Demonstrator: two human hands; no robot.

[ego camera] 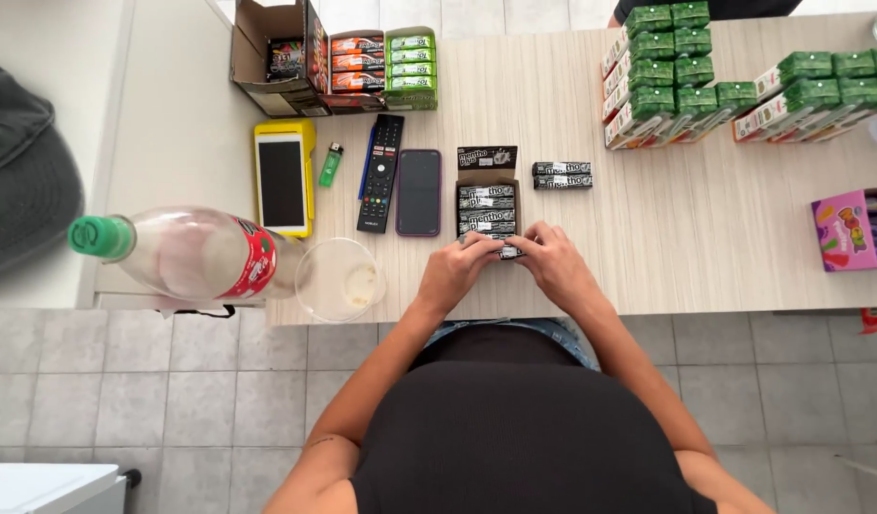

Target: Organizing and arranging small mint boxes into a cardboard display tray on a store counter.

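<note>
A small open cardboard display box [487, 206] of black candy rolls sits on the light wooden counter [686, 238], its lid flap folded back. My left hand [460, 267] and my right hand [550, 261] meet at the box's near end, fingers pinched on a black candy roll [508, 251] there. Two more black rolls [562, 175] lie side by side just right of the box.
Left of the box lie a dark phone [418, 191], a black remote [380, 172], a green lighter [331, 164] and a yellow card terminal [284, 178]. A clear bottle [186, 253] and plastic cup [341, 280] stand at the front left. Green cartons [681, 71] crowd the back right; another person stands behind them.
</note>
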